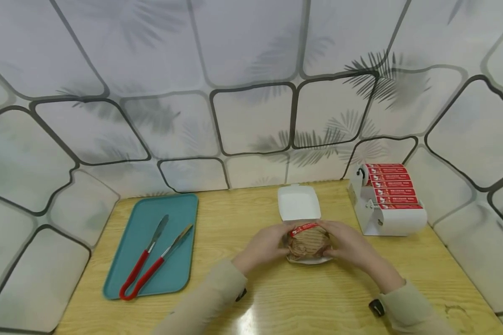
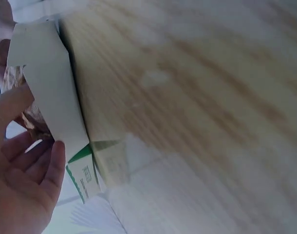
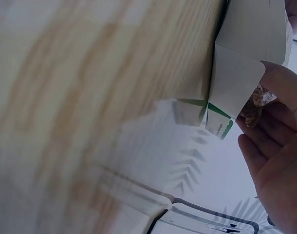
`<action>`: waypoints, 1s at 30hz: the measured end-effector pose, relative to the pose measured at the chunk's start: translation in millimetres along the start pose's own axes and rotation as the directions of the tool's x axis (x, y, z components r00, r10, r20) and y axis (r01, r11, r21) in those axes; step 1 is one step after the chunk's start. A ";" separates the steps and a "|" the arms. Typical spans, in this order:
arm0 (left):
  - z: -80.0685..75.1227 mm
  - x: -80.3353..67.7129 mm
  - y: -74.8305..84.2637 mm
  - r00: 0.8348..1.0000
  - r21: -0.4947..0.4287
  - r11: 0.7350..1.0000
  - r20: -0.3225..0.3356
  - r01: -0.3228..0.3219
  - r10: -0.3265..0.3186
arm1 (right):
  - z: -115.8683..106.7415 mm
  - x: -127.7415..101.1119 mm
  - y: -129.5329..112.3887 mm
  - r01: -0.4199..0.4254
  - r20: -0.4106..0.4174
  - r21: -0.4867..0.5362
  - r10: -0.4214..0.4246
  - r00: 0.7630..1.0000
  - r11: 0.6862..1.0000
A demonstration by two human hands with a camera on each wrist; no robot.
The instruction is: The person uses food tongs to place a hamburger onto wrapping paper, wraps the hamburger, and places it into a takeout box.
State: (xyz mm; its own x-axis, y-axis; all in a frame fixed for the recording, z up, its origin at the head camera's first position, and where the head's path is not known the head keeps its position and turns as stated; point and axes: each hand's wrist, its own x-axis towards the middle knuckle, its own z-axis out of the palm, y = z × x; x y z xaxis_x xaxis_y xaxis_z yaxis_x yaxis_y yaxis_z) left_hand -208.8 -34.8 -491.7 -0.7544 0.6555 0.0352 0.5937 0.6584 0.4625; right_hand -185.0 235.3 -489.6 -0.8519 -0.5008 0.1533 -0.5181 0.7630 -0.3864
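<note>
A round wrapped burger in crinkled brown paper, with a red label strip across its top, sits in the lower half of an open white takeaway box. My left hand holds the burger's left side, fingers at the back and thumb in front. On the opposite side, my right hand grips it likewise. Both wrist views show the box's plain outer wall and a green-edged flap beside the fingers. The paper's underside is hidden in the box.
A teal tray at the left carries red-handled metal tongs. Toward the back right stands a white label dispenser with a roll of red labels. Patterned walls border the wooden table.
</note>
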 end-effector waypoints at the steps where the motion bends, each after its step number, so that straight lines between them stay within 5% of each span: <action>1: 1.2 0.4 1.3 1.000 0.015 1.000 -0.008 0.013 -0.013 | 0.1 -0.3 -0.7 0.002 -0.003 -0.003 -0.002 1.000 1.000; 8: 5.2 -2.2 7.6 0.996 0.127 0.989 -0.044 0.081 -0.076 | -0.6 -0.7 -6.0 0.023 0.006 -0.057 -0.023 1.000 0.998; 17: 4.5 -2.1 12.4 0.989 0.178 0.984 -0.143 -0.001 0.027 | 0.1 0.5 -7.4 0.053 0.029 -0.103 -0.051 0.998 0.993; 25: -3.9 -0.7 -2.2 0.990 -0.009 0.990 -0.015 -0.141 0.141 | 2.2 1.8 -6.7 0.033 0.052 -0.073 -0.029 0.998 0.997; 30: -8.6 -2.4 -8.2 0.987 -0.034 0.989 0.061 -0.144 0.145 | 2.2 1.3 -6.5 0.012 0.045 -0.075 -0.008 0.999 0.997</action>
State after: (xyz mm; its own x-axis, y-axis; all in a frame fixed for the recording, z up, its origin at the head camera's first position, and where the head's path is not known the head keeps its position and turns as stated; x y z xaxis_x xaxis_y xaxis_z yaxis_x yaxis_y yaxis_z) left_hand -214.3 -45.0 -488.0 -0.6414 0.7657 0.0477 0.6861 0.5446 0.4824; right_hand -182.6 228.8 -488.9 -0.8432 -0.5250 0.1157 -0.5325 0.7857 -0.3149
